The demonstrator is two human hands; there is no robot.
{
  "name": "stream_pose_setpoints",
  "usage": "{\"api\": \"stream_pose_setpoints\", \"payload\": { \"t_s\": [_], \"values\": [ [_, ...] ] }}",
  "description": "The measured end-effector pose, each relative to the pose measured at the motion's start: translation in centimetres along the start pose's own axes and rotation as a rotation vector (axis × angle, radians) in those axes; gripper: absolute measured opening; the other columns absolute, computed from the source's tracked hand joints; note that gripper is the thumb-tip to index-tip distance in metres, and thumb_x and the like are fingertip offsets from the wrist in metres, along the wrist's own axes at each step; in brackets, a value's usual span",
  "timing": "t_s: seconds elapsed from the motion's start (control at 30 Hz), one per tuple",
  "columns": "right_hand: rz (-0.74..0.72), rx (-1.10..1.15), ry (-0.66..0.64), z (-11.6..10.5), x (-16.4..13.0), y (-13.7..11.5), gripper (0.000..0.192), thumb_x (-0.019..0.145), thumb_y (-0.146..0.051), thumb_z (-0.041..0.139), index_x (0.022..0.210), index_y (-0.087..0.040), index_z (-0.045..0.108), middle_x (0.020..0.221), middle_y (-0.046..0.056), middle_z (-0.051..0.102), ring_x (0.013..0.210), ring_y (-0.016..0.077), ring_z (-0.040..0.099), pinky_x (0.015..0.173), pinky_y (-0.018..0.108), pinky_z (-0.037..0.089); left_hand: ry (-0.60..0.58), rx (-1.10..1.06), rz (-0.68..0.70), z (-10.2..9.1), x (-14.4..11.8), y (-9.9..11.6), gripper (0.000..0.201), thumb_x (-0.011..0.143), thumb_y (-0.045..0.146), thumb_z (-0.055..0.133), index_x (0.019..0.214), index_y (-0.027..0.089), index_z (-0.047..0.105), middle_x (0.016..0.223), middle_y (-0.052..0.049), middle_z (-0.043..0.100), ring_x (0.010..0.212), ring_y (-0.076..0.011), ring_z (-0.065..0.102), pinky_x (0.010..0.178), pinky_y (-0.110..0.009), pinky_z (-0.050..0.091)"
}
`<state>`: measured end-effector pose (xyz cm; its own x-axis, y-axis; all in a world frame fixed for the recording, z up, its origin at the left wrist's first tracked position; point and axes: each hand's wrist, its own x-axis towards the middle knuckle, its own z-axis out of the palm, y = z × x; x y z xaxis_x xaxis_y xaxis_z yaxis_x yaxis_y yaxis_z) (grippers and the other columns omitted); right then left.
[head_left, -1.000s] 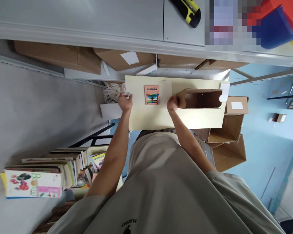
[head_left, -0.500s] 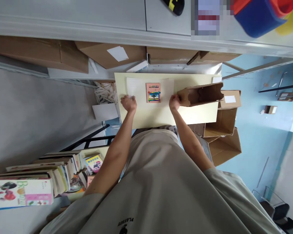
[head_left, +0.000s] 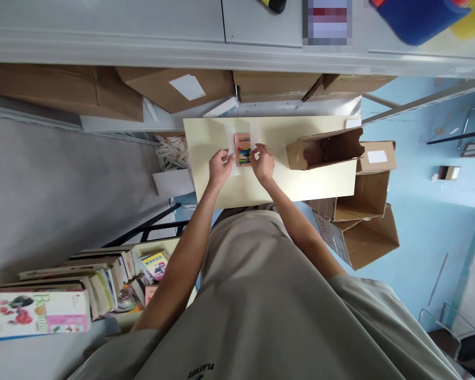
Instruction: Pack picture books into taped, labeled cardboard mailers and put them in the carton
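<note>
Left hand point(head_left: 220, 166), right hand point(head_left: 263, 162) hold paper point(head_left: 231, 141) beside booklet point(head_left: 243, 150).

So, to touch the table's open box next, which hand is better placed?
Probably the right hand: it is nearer the open box, while the left hand is beyond the pink book.

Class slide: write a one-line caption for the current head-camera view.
Left hand and right hand flank a pink-covered book, pale sheet showing either side, open cardboard box to the right.
</note>
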<state>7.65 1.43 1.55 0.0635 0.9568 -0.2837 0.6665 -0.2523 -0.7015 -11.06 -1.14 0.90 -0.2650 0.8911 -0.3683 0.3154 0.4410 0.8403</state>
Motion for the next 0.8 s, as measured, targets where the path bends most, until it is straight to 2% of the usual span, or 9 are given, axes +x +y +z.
{"api": "stream_pose_setpoints", "payload": {
  "t_s": [0.13,0.27,0.4,0.5,0.67,0.8],
  "values": [
    [0.028,0.01,-0.126,2.6,-0.2,-0.8,0.018,0.114,-0.018,0.065,0.113,-0.023,0.083,0.165,0.014,0.076,0.151,0.0323,0.069,0.132,0.053,0.057,-0.07,-0.095,0.04,2.0,-0.3,0.3,0.012,0.102,0.035,0.078,0.101,0.023,0.074,0.121,-0.012,0.09,0.115,-0.0318,0.087,0.109,-0.043,0.068],
    [0.058,0.028,-0.2,3.8,0.0,-0.3,0.027,0.116,-0.02,0.061,0.13,-0.023,0.085,0.167,0.012,0.076,0.153,0.0311,0.071,0.132,0.051,0.057,-0.038,-0.143,0.038,3.5,-0.3,-0.1,0.019,0.102,0.042,0.08,0.104,0.023,0.077,0.121,-0.013,0.09,0.118,-0.0325,0.086,0.11,-0.045,0.069],
    [0.092,0.046,-0.23,3.7,0.5,1.0,0.029,0.118,-0.03,0.062,0.139,-0.03,0.082,0.161,0.007,0.08,0.141,0.0308,0.077,0.124,0.05,0.062,-0.038,-0.191,0.027,4.5,0.4,-0.5,0.026,0.103,0.049,0.079,0.103,0.024,0.077,0.118,-0.012,0.09,0.114,-0.0312,0.086,0.106,-0.044,0.07],
    [0.116,0.054,-0.245,3.5,1.1,1.9,0.029,0.118,-0.03,0.061,0.141,-0.031,0.079,0.148,0.005,0.085,0.126,0.0286,0.082,0.117,0.047,0.065,-0.078,-0.212,-0.001,5.3,1.2,-0.9,0.024,0.103,0.047,0.079,0.1,0.023,0.076,0.11,-0.011,0.089,0.113,-0.0304,0.086,0.104,-0.042,0.069],
    [0.112,0.268,-0.234,3.2,3.0,3.0,0.032,0.111,-0.018,0.059,0.142,-0.021,0.068,0.143,0.012,0.084,0.126,0.0204,0.079,0.118,0.037,0.063,-0.085,-0.248,-0.103,6.7,1.8,-1.2,0.019,0.102,0.043,0.076,0.1,0.024,0.075,0.104,-0.009,0.088,0.106,-0.0286,0.086,0.102,-0.042,0.069],
    [0.132,0.351,-0.175,2.0,4.1,4.1,0.025,0.114,-0.026,0.062,0.138,-0.022,0.066,0.135,0.014,0.084,0.12,0.018,0.079,0.11,0.032,0.065,-0.088,-0.21,-0.074,7.3,1.7,-1.4,0.021,0.101,0.045,0.077,0.099,0.025,0.075,0.109,-0.01,0.089,0.112,-0.03,0.085,0.109,-0.045,0.068]
  ]
}}
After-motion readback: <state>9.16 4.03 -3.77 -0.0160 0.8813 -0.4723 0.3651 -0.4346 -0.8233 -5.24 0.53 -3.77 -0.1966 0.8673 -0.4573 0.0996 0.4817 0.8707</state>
